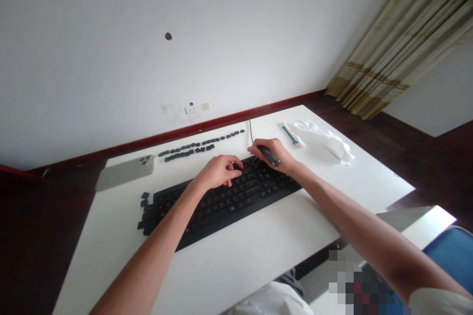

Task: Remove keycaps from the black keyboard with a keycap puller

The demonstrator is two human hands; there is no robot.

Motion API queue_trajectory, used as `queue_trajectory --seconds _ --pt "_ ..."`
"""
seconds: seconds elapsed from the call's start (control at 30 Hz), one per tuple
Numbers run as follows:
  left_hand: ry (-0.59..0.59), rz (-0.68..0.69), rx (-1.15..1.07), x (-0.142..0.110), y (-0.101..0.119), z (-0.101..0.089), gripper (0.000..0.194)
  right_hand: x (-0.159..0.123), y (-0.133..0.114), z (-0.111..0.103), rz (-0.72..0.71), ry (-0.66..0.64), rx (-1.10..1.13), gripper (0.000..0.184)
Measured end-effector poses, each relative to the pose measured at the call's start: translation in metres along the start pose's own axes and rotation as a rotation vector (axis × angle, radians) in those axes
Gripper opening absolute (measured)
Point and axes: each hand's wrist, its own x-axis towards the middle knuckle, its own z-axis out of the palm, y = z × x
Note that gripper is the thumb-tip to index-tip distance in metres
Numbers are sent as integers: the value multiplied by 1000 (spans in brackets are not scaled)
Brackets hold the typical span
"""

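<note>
Black keyboard (223, 204), centre of frame, lying slantwise on a white surface (207, 268); right end partly hidden by hand and forearm. Key lettering too small to read.

Left hand (219, 172) over the keyboard's back half, mid-frame: fingers loosely curled, thumb and index fingertips apart. Whether the fingertips touch the keys, cannot tell.

Right hand (275, 150), just right of it, over the keyboard's back right part: fingers wrapped round a dark handle (271, 156). Thin wire loop (255, 161) shows by the fingers, just above the keys; contact with a key unclear.

Loose black keys: uneven back row (201, 143) and shorter front row (188, 154), both behind the keyboard, upper left of centre. Another bunch (146, 216) sits right beside the keyboard's left end.

Grey phone (125, 174), left of frame, back up, camera lenses at its right end. Thin cable (252, 130) runs behind the right hand toward the surface's far edge. Right of that, small blue tool (290, 135) next to crumpled white wrapping (328, 142).

Background: pale wall with sockets (197, 107), dark red skirting, patterned curtain (388, 54) upper right. Blue seat (449, 256) lower right; pixelated patch (354, 285) beside it, unreadable.
</note>
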Motion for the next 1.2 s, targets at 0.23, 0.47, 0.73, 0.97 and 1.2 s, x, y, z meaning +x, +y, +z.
queue_trajectory --seconds 0.23,0.47,0.73,0.97,1.2 --pt "201 26 313 -12 18 14 25 -3 -4 -5 -62 -95 -103 35" --pt "313 47 594 -11 34 36 20 -2 -2 -11 -14 -82 -108 36" --pt "317 97 627 -8 29 32 13 -1 -8 -2 103 -93 -23 47" --pt "305 97 702 -8 32 33 14 -1 -2 2 100 -43 10 43" --pt "275 54 558 -8 31 29 26 -3 -5 13 85 4 -95 31"
